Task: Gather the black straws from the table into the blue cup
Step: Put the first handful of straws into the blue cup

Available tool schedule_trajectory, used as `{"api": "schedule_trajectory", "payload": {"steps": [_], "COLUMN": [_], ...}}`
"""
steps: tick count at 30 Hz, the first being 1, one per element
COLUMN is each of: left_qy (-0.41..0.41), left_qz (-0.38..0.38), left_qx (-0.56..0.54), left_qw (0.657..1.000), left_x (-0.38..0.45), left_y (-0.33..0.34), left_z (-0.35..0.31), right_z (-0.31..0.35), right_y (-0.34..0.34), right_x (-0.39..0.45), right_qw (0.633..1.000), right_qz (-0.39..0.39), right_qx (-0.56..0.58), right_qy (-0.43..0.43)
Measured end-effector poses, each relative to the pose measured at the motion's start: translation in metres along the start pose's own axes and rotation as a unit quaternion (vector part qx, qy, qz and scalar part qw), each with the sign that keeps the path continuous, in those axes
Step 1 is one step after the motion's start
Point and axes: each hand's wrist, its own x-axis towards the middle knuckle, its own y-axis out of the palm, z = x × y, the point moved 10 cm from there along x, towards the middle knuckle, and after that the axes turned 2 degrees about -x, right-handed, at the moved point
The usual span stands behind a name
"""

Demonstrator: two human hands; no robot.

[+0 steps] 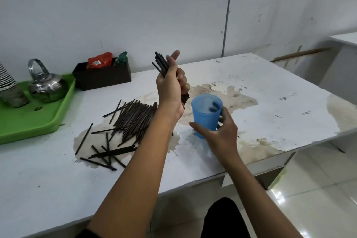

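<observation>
While a worn white table stretches across the room against a pale wall, a person's two bare arms reach over its stained top. At the far left, a green tray sits on the table, carrying a shiny metal kettle and a stack of striped cups at the frame's edge. Just beside the tray, a dark box against the wall holds a red packet and a green packet.

Most of the black straws lie in a loose pile on the table left of the arms, with several scattered crosswise nearer the front edge. The left hand, raised above the table, grips a bundle of straws in a closed fist; the bundle stands nearly upright, its lower ends poking out below the fist just beside the rim of the blue cup. The cup stands upright on the table right of the pile, with nothing clearly visible inside. The right hand grasps the cup from the near side, thumb curled across its front and fingers wrapped behind, showing through the translucent plastic.
</observation>
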Motion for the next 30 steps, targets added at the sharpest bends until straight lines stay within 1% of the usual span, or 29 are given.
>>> {"api": "schedule_trajectory", "payload": {"steps": [4,10,13,16,18,24,28,30], "left_qy": [-0.009,0.003,0.025,0.052,0.052,0.015,-0.024,-0.052], "left_qz": [-0.011,-0.001,0.02,0.072,0.098,0.148,0.204,0.216], "left_qx": [-0.027,-0.015,0.043,0.135,0.173,0.228,0.282,0.315], "left_qw": [1.0,1.0,0.999,0.987,0.979,0.962,0.937,0.923], "left_x": [0.007,0.011,0.012,0.011,0.009,0.006,-0.001,-0.007], "left_y": [0.012,0.027,0.033,0.043,0.047,0.042,0.036,0.026], "left_z": [0.012,0.025,0.024,0.02,0.02,0.029,0.041,0.052], "right_z": [-0.008,-0.006,-0.006,-0.006,-0.006,-0.006,-0.005,-0.005], "right_y": [0.001,0.003,0.004,0.005,0.006,0.009,0.009,0.008], "right_x": [-0.003,-0.004,-0.004,-0.005,-0.005,-0.006,-0.006,-0.006], "right_qw": [0.999,0.999,0.999,0.999,0.999,0.999,0.999,1.0], "right_qz": [-0.017,-0.015,-0.011,-0.008,-0.005,0.006,0.007,0.004], "right_qx": [0.03,0.045,0.043,0.044,0.044,0.031,0.03,0.026], "right_qy": [0.008,-0.004,-0.002,0.001,0.0,0.003,0.006,0.008]}}
